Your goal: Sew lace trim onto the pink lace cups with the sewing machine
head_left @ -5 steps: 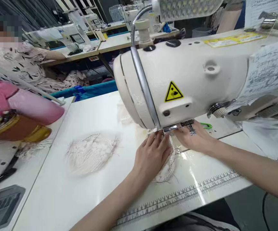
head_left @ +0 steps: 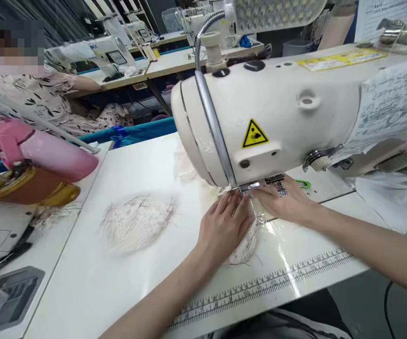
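Note:
My left hand [head_left: 225,221] lies flat, fingers stretched out together, on a cream lace piece [head_left: 244,252] with loose thread ends. Its fingertips reach the needle area under the white sewing machine [head_left: 274,113]. From the other side, my right hand [head_left: 281,197] reaches in with fingers extended beside the presser parts [head_left: 275,182]; the machine head partly hides them. The needle and the lace edge beneath it are hidden. A second lace piece [head_left: 138,226], blurred, rests on the table to the left.
Behind my right hand lies a green thread-snipper-like item [head_left: 302,184]. A printed ruler [head_left: 259,293] runs along the table's front edge. At left are a pink bottle [head_left: 57,153] and an amber tape roll [head_left: 30,186]. A co-worker [head_left: 30,99] sits at far left.
The whole view has shifted slightly, so things at the left sit a little farther right. Both hands stay at the lace under the machine, with almost no visible movement.

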A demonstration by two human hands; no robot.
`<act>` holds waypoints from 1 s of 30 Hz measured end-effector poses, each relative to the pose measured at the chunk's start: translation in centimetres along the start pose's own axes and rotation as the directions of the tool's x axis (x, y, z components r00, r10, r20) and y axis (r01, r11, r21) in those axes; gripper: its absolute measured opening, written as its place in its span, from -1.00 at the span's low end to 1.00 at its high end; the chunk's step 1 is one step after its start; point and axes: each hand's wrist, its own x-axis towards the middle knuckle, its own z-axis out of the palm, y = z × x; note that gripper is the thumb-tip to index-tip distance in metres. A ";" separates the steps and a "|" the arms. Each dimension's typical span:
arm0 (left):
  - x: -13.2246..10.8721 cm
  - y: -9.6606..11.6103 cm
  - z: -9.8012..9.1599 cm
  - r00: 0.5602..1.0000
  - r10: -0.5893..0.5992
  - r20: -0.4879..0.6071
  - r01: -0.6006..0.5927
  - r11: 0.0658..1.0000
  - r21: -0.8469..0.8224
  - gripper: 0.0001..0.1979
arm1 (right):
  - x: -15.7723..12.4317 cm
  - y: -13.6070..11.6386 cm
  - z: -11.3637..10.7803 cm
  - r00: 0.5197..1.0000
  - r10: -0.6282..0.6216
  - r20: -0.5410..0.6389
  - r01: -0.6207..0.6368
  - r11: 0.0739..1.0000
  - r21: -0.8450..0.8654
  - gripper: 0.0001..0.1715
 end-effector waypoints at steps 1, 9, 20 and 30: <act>0.1 0.1 -0.5 0.999 0.020 -0.032 -0.020 1.000 -0.017 -0.63 | -0.1 0.0 -0.1 0.998 -0.058 -0.033 0.058 0.998 -0.003 -0.70; -1.9 1.4 -5.2 0.891 0.452 0.050 -0.447 0.891 -0.081 -0.91 | -0.5 0.4 -0.3 0.939 -0.345 0.007 0.329 0.900 0.285 -0.71; -3.6 1.6 -6.3 0.994 0.040 0.105 -0.026 0.991 -0.133 -0.83 | -0.3 0.8 -1.3 0.934 -0.327 0.145 0.238 0.871 0.429 -0.80; -0.3 -0.1 -4.1 0.976 0.097 0.197 -0.033 0.952 -0.305 -0.81 | -0.5 1.0 -0.8 0.915 -0.374 -0.151 0.403 0.862 0.306 -0.84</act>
